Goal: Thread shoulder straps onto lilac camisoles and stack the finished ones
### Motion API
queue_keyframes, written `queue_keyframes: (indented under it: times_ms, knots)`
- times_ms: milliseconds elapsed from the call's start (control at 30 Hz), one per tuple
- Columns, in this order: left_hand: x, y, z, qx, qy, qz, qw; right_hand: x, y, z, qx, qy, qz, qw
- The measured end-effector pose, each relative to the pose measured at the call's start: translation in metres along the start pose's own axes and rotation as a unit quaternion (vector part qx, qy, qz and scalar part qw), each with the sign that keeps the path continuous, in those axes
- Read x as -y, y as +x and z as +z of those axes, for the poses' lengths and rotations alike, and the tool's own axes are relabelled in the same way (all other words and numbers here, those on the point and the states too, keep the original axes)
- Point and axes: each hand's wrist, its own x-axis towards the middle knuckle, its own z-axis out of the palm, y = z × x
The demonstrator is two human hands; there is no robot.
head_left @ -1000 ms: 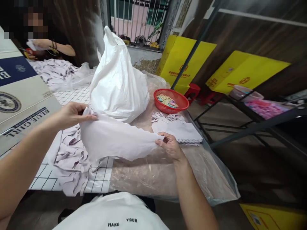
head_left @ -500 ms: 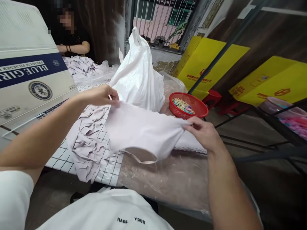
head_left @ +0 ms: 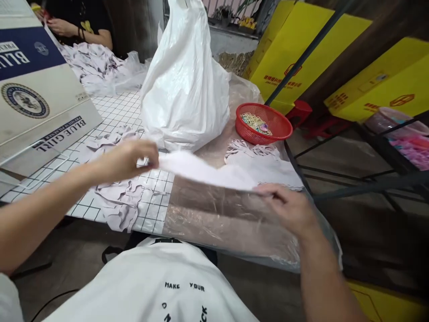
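Note:
Stretched between my two hands is a pale garment (head_left: 208, 172), which looks like a pair of underpants, blurred by motion and seen nearly edge-on. My left hand (head_left: 134, 158) pinches its left end, and my right hand (head_left: 284, 203) pinches its right end. The garment hangs just above the table. Just beyond my right hand lies a pile of similar pale garments (head_left: 268, 167) with scalloped edges. Below my left hand is a loose heap of pale lilac fabric strips (head_left: 122, 203).
A white plastic bag (head_left: 186, 89) stands at the back of the grid-patterned table (head_left: 117, 105). Right of it is a red basket (head_left: 278, 125) with small pieces inside. A carton (head_left: 56, 103) rises at left. Behind it, a person's hands (head_left: 63, 27) are near more fabric. Dark metal bars (head_left: 362, 183) flank the right.
The garment, spread broad and showing an opening before, has turned into a narrow, nearly flat band. My right hand has lowered slightly, and my view has tilted down.

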Motion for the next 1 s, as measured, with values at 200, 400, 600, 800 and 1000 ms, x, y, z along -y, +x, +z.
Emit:
queue_keyframes:
  times_ms: [200, 400, 600, 800, 1000]
  knots:
    - [0.002, -0.107, 0.119, 0.164, 0.037, -0.044, 0.985, -0.024, -0.102, 0.074, 0.184, 0.043, 0.012, 0.982]
    - [-0.012, -0.097, 0.107, 0.158, 0.006, -0.064, 0.985, -0.001, -0.082, 0.054, 0.21, 0.013, 0.048, 0.976]
    - [0.004, -0.042, 0.16, 0.04, 0.026, 0.013, 0.999, 0.024, 0.026, 0.121, 0.177, 0.023, 0.07, 0.981]
    - [0.028, -0.024, 0.198, 0.045, 0.053, -0.002, 0.998, 0.05, 0.11, 0.223, 0.172, -0.018, 0.186, 0.967]
    - [0.034, -0.029, 0.204, 0.053, 0.061, -0.012, 0.997, 0.047, 0.124, 0.236, 0.213, 0.104, 0.208, 0.949]
